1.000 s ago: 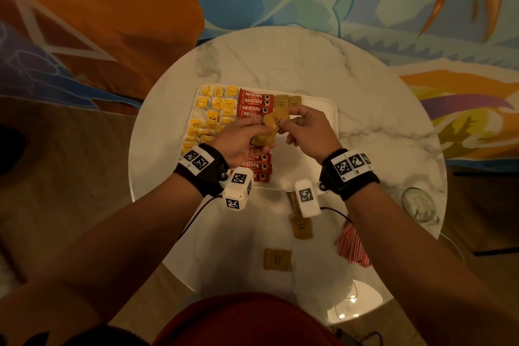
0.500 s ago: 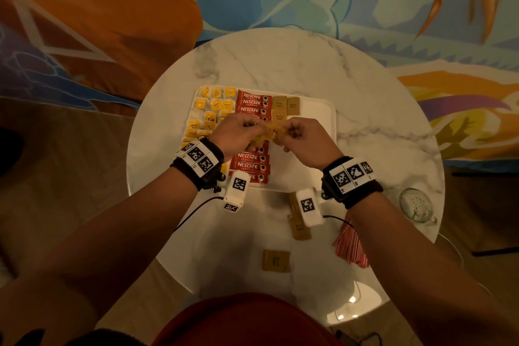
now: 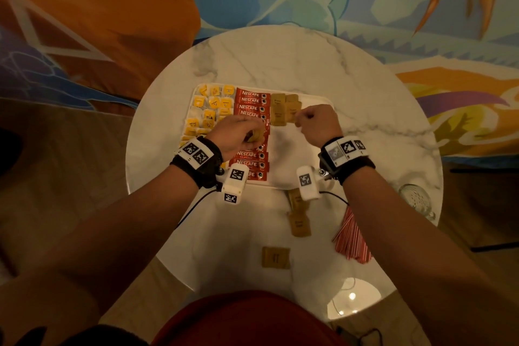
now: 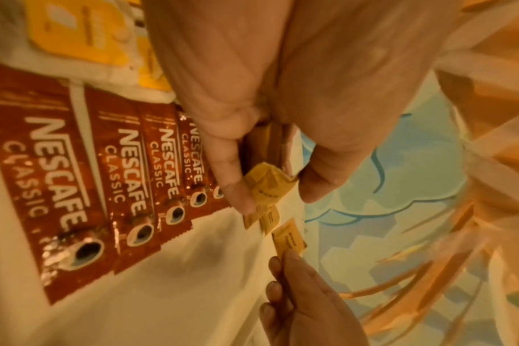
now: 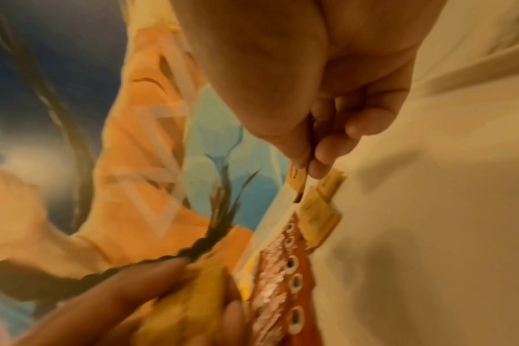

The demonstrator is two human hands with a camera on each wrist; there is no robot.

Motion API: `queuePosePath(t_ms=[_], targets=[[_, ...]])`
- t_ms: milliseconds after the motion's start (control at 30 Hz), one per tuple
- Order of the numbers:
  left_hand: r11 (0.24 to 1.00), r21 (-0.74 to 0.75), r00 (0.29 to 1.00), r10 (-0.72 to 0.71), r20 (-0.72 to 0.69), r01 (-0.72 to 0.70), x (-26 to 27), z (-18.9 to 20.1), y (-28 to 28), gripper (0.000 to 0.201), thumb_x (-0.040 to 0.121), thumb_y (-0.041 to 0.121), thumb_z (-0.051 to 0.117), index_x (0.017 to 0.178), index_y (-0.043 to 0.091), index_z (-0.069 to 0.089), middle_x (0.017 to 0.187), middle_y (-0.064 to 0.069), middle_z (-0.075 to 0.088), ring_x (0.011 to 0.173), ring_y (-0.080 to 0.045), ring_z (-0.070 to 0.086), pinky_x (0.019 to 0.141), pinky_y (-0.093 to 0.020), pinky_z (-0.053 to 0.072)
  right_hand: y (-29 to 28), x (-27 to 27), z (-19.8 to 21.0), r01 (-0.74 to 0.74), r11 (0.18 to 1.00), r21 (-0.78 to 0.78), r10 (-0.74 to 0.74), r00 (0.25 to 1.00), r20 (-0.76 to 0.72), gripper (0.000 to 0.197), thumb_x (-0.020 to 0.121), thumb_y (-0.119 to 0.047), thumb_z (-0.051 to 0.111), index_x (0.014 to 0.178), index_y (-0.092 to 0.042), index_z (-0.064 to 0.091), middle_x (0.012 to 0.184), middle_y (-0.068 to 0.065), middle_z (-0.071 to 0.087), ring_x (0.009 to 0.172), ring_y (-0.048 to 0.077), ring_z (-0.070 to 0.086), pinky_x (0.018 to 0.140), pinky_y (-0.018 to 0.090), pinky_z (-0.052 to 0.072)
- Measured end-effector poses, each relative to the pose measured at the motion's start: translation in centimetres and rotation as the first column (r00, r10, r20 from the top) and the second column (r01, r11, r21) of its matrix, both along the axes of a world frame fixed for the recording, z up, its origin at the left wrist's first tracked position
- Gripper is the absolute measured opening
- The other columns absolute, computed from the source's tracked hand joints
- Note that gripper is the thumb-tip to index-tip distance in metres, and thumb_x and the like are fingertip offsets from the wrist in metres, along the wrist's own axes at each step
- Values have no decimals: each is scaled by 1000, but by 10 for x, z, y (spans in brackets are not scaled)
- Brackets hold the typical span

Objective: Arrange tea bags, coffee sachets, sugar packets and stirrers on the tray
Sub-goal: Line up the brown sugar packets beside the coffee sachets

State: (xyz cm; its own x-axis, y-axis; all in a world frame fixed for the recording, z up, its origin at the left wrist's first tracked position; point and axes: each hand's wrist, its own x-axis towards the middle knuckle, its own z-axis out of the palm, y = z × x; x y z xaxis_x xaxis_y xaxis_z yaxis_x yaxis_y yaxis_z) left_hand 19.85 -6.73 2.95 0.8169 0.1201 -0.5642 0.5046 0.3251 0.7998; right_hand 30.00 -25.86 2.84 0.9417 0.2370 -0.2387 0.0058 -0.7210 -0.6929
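Note:
On the white tray (image 3: 295, 157) lie yellow tea bags (image 3: 213, 109) at the left, a column of red coffee sachets (image 3: 251, 101) and brown sugar packets (image 3: 283, 109) at the far middle. My left hand (image 3: 252, 135) hovers over the coffee column and grips a small bundle of sugar packets (image 4: 267, 185). My right hand (image 3: 299, 121) pinches one sugar packet (image 5: 297, 180) by its end, just right of the sugar packets lying on the tray (image 5: 320, 217). The red-striped stirrers (image 3: 352, 239) lie on the table in front of the tray, to the right.
The tray sits on a round marble table (image 3: 280, 59). Three loose sugar packets lie on the table in front of the tray (image 3: 297, 199) (image 3: 300, 223) (image 3: 275, 258). A clear glass (image 3: 415, 199) stands at the table's right edge. A patterned floor surrounds the table.
The hands were together over the tray's middle. My right hand has drawn one sugar packet from the bundle and moved right and away, towards the sugar row. My left hand stays over the coffee sachets.

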Motion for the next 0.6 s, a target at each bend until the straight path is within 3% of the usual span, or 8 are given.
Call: queuePosePath(t_ms=[67,133,167,200,267,367,467,600], targets=[[997,-70,1000,-21,-8,21,0,-3,1,7,93,6,65,95,4,70,93,-12,66,90,-24,66,84,-34,58,1,10,-7,44,998,-39,-44,999,4,23,92,-15,61,71,-20,71,86,9,76,81,30,72,80,43,60],[989,-138,999,-45,2,45,0,-4,1,9,91,2,63,84,6,66,85,-9,62,84,-21,66,91,-36,57,3,14,-15,62,996,-70,-62,998,0,23,91,-20,65,70,-28,61,89,8,76,84,27,72,82,40,60],[986,-161,999,-39,-4,38,-1,-4,1,9,92,1,62,85,5,65,86,-9,62,83,-20,68,91,-36,57,4,15,-19,67,995,-76,-68,998,-7,22,91,-21,66,71,-28,59,90,8,75,86,27,72,82,40,60],[983,-182,1000,-17,-16,14,-1,-4,0,6,93,0,61,94,4,65,90,-12,64,86,-22,70,88,-36,58,5,16,-23,69,994,-81,-71,997,-14,23,90,-21,68,70,-28,57,89,7,75,86,26,72,82,40,60],[979,-202,998,31,-61,-43,-2,-4,0,22,97,3,57,119,1,62,105,-18,67,99,-30,71,78,-34,61,6,16,-29,73,992,-102,-75,997,-15,28,89,-21,69,68,-29,53,88,5,75,84,25,72,81,42,61],[970,-237,993,26,-115,-52,-5,-1,-1,33,101,9,55,134,7,55,121,-19,66,110,-32,68,71,-35,62,8,17,-32,52,984,-170,-50,999,15,29,93,-23,66,68,-26,52,89,5,75,87,24,70,83,37,58],[974,-219,990,30,-140,-60,-7,1,0,34,101,12,56,135,11,56,120,-14,68,108,-27,68,73,-35,61,5,18,-31,31,969,-245,-25,999,25,15,95,-27,65,87,-16,60,88,1,65,86,22,63,79,33,53],[988,-121,987,80,-137,-97,-8,-3,-2,33,99,13,59,132,14,61,121,-11,70,100,-21,68,70,-31,55,7,22,-33,-19,976,-215,42,994,101,23,93,-26,62,113,-14,61,92,2,66,84,22,65,77,33,55]])
